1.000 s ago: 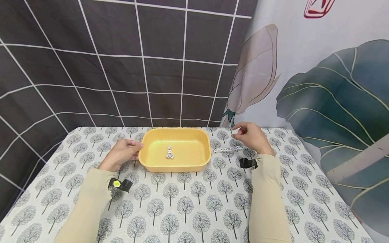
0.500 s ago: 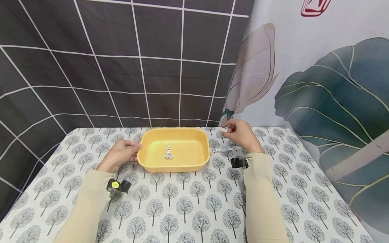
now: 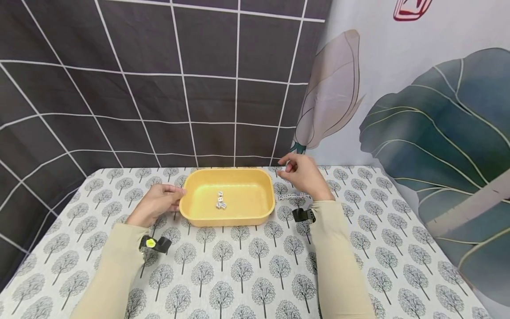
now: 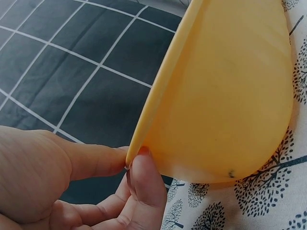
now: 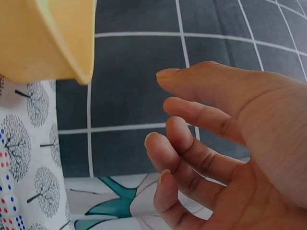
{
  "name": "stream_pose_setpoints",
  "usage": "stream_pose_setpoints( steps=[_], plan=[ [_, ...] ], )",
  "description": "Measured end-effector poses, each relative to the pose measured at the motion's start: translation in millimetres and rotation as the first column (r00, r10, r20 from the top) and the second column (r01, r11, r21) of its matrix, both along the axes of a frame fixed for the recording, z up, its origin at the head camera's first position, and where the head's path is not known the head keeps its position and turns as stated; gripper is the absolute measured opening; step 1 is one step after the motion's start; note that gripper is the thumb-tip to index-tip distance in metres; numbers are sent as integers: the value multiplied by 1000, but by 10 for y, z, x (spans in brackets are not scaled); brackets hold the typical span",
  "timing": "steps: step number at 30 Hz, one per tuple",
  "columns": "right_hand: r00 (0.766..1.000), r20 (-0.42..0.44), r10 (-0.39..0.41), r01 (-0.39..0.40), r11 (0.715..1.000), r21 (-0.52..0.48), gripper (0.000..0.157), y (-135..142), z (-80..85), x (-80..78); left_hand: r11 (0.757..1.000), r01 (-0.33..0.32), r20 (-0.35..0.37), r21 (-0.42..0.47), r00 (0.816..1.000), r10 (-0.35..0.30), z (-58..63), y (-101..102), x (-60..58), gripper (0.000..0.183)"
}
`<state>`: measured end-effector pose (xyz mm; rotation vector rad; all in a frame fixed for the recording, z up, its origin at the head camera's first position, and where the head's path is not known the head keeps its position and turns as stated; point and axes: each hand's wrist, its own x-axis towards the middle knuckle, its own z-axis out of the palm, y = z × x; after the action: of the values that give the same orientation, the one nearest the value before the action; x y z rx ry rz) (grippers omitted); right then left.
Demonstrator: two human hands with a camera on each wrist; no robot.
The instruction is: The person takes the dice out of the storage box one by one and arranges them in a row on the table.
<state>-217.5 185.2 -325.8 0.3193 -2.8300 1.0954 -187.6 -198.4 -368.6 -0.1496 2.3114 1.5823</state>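
Note:
A yellow plastic basin (image 3: 227, 222) stands near the table's back edge. My left hand (image 3: 158, 201) pinches its left rim; the left wrist view shows thumb and fingertips on either side of the rim (image 4: 144, 125). Several small white dice (image 3: 221, 200) lie on the basin's floor, left of its middle. To the right of the basin, a line of white dice (image 3: 291, 196) with red and blue pips lies on the cloth. My right hand (image 3: 304, 175) hovers over the back right of the table, close to the basin's right end. Its fingers (image 5: 194, 115) are loosely bent and hold nothing.
A cloth with tree prints (image 3: 241, 270) covers the table. Right behind its back edge hangs a dark grid-patterned curtain (image 3: 213, 102). A pale curtain with flower and leaf prints (image 3: 398, 133) hangs at the right.
My right hand has moved left and slightly away from me, over the dice line toward the basin's right end. My left hand keeps its hold on the rim.

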Motion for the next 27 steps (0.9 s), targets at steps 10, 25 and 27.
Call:
stream_pose_setpoints(
  steps=[10, 25, 27],
  plan=[
    [999, -51, 14, -13, 1000, 20, 25, -243, -13, 12, 1000, -7, -2, 6, 1000, 7, 0, 1, 7, 39],
    [992, -89, 95, -91, 995, 43, 23, -574, -81, 25, 1000, -10, -4, 2, 1000, 10, 8, 10, 10, 39],
    [990, -96, 99, -93, 994, 60, 23, -618, -102, 23, 1000, -7, -6, 4, 1000, 7, 13, 11, 6, 39]
  ],
)
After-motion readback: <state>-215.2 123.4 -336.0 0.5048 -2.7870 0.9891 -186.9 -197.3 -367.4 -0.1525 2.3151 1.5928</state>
